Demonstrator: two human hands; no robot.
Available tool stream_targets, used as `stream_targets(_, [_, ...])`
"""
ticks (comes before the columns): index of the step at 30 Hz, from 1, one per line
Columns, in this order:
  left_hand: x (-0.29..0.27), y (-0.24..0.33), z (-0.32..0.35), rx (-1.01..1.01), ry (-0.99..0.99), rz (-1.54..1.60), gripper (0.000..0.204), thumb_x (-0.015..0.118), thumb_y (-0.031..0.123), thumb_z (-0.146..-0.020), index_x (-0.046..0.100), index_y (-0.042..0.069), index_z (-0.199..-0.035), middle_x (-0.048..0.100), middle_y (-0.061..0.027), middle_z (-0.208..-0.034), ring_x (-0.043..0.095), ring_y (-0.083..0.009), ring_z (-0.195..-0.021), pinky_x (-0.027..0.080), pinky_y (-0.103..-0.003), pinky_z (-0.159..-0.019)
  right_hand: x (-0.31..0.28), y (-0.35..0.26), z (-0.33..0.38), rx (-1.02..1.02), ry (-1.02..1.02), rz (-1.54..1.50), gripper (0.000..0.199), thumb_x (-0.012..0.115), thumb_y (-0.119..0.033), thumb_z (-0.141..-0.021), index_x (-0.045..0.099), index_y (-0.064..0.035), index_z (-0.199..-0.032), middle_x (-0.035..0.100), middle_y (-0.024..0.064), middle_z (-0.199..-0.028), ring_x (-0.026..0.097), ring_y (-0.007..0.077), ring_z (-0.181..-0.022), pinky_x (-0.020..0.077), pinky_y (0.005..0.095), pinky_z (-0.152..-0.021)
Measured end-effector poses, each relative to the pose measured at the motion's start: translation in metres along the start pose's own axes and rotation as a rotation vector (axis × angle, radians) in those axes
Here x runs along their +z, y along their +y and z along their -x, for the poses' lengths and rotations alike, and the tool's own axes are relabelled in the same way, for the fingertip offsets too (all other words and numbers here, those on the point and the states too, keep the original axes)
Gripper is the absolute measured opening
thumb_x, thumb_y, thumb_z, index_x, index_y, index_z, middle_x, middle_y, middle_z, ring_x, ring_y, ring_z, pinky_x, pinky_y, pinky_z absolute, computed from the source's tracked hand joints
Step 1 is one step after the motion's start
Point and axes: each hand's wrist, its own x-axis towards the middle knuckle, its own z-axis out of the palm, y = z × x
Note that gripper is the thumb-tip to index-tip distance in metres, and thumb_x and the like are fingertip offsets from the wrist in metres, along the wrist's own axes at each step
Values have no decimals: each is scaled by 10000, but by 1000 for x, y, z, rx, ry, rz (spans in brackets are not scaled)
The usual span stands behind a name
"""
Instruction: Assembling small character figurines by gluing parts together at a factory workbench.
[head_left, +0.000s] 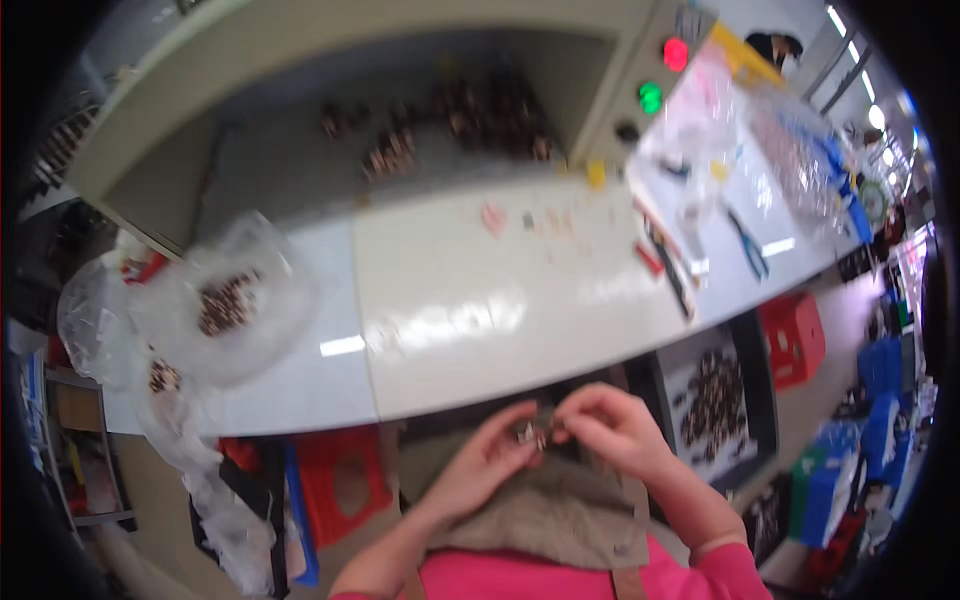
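In front of my lap, just below the table's near edge, my left hand (490, 458) holds a small shiny copper-and-dark metal part (530, 434) between thumb and fingers. Close beside it, my right hand (612, 428) has its thumb and forefinger pinched together at the part's right side. Whatever sits in that pinch is too small and blurred to name. A drawer-like dark tray (757, 385) to the right of my hands holds many similar small parts (715, 405).
Across the table (450, 290) stands a machine housing (130, 150) with piles of parts (490, 110) inside. Plastic bags of parts (228, 302) lie at left. Pliers (746, 245) and a dark-handled tool (672, 270) lie at right. Red stools (345, 480) stand below.
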Motion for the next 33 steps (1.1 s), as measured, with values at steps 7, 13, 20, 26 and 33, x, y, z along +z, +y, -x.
stream_targets(7, [-17,21,35,149,-69,95,467,518,193,-960,360,61,-1379,553,-65,-1137,560,-124,-1006,448,-247,-900,26,-112,-15,-297,-436,631,171,604,-76,-873,621,-40,-1039,647,75,-965,631,167,-874,496,282,-768])
stream_targets(13, [-29,18,64,167,6,183,437,511,165,-960,384,77,-1369,557,-74,-1120,552,-125,-1003,462,-262,-901,68,-227,-76,-946,-367,1012,180,635,14,-799,632,-52,-967,645,40,-912,630,126,-827,502,249,-708])
stream_targets(20, [-40,10,77,248,5,232,441,513,154,-958,378,66,-1369,551,-71,-1124,555,-127,-995,457,-265,-906,26,-429,-201,-1250,493,1304,404,339,-285,-964,475,-41,-1256,569,170,-1189,514,260,-1138,361,333,-989])
stream_targets(26, [-68,-5,91,290,105,332,435,505,149,-962,377,68,-1370,560,-64,-1109,549,-113,-1000,464,-258,-895,53,-417,-256,-1380,388,1278,266,489,-172,-941,601,-21,-1129,640,54,-1050,608,133,-974,433,251,-893])
stream_targets(33, [-100,-24,89,301,-2,399,453,492,147,-967,347,68,-1389,550,-46,-1069,533,-104,-1014,465,-269,-894,171,-271,-202,-1025,-286,1402,223,536,-121,-924,597,-29,-1118,640,45,-1039,599,139,-950,466,269,-849])
